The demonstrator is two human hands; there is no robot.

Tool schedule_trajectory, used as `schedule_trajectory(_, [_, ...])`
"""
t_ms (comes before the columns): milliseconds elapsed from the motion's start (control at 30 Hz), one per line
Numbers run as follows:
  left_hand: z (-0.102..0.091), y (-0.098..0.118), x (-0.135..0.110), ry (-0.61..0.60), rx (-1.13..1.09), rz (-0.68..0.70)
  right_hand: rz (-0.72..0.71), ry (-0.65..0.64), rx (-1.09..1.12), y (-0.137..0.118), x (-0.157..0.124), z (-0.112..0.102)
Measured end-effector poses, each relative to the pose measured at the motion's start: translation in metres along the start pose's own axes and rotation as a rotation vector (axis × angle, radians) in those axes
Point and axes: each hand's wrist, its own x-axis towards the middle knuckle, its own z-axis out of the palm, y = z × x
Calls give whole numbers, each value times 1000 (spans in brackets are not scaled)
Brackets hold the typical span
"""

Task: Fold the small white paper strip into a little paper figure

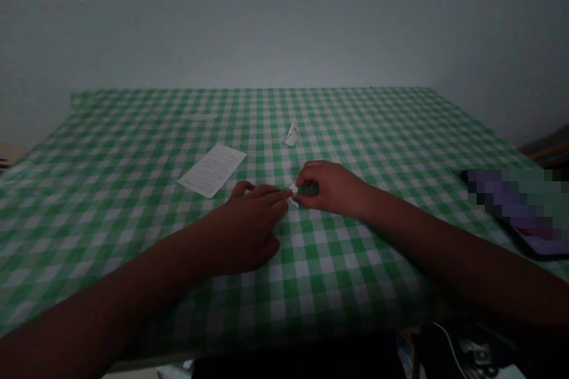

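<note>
1 scrap (294, 189) pinched by right hand (331, 185); left hand (249, 226) touching, fingers (275, 196) extended

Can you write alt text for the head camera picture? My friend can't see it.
A person's right hand pinches a small, partly hidden white piece as the left hand touches it on a green-and-white checked tablecloth. To the left lies a printed sheet, farther back a crumpled white scrap, at right a pixelated, dark-edged item.
</note>
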Motion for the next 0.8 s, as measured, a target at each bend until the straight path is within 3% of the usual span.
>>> schedule_trajectory(367, [-4, 2, 1, -16, -21, -19, -53, -100, -17, -3, -1, -11])
schedule_trajectory(633, [-3, 2, 1, -5, -15, -12, 10, -19, 12, -1, 2, -1])
schedule_trajectory(800, [-4, 1, 0, -20, -15, -8, -33, -77, -24, -1, 3, -3])
